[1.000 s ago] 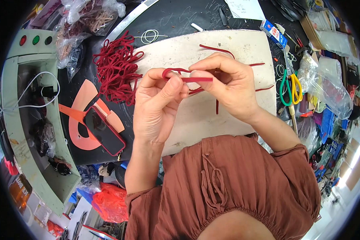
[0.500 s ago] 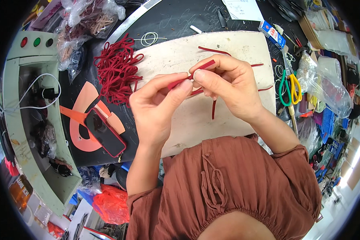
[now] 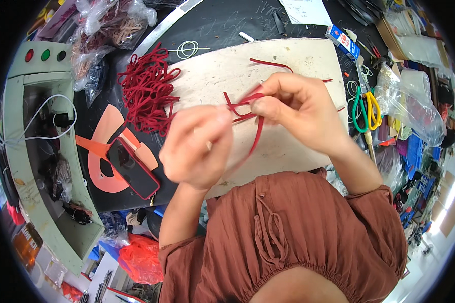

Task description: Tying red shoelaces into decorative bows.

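My right hand (image 3: 298, 113) pinches a thin red strip (image 3: 247, 108) that is bent into loops, one end hanging down over the pale board (image 3: 212, 76). My left hand (image 3: 197, 146) is blurred just left of the loops, fingers curled near the strip; I cannot tell whether it grips it. A pile of the same red strips (image 3: 146, 91) lies at the board's left end. Loose red strips (image 3: 270, 63) rest on the board beyond my right hand.
A phone in a red case (image 3: 131, 169) lies on orange cut-out shapes (image 3: 103, 151) at left. Green and yellow scissors (image 3: 365, 108) sit right of the board. A green machine with coloured buttons (image 3: 43, 55) stands far left. Plastic bags (image 3: 414, 101) crowd the right side.
My left hand has dropped down and to the left, away from the right hand. The right hand keeps the strip, whose loops have changed shape.
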A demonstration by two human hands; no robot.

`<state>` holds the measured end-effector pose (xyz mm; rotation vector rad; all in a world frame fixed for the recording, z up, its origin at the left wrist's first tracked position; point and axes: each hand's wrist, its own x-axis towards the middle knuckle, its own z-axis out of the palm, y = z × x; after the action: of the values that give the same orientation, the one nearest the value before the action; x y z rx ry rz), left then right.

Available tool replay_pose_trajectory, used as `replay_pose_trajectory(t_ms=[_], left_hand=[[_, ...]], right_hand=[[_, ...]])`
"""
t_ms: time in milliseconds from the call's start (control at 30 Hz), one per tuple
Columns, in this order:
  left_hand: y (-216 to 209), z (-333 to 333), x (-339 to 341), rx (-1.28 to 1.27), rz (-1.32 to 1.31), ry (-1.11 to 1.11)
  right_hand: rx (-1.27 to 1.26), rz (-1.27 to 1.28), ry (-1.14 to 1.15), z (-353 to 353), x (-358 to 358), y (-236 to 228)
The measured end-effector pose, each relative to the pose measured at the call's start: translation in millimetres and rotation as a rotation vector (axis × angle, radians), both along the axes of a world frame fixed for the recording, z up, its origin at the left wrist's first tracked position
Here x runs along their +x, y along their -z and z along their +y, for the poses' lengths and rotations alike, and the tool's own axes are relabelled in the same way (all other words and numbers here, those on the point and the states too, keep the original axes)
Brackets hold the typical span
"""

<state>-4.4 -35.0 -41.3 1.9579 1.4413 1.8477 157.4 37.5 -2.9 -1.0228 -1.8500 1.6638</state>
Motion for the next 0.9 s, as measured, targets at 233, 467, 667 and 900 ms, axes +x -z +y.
replay_pose_trajectory(t_ms=[233, 467, 667, 900], left_hand=[[3.9, -3.2, 24.4, -0.259, -0.927, 0.107], [-2.4, -9.0, 32.2, -0.306, -0.936, 0.089], [-13.0, -9.8, 16.8, -0.497, -1.159, 0.290], [-29.7, -20.0, 4.5, -0.996, -1.187, 0.556]], right_hand=[[-0.550, 0.539, 0.133, -7.2, -17.8, 0.3], [-0.418, 0.577, 0.252, -14.6, -25.7, 9.8], [-0.250, 0.479, 0.188, 0.3, -21.3, 7.9], [1.208, 0.126, -0.121, 49.6, -22.4, 9.0]])
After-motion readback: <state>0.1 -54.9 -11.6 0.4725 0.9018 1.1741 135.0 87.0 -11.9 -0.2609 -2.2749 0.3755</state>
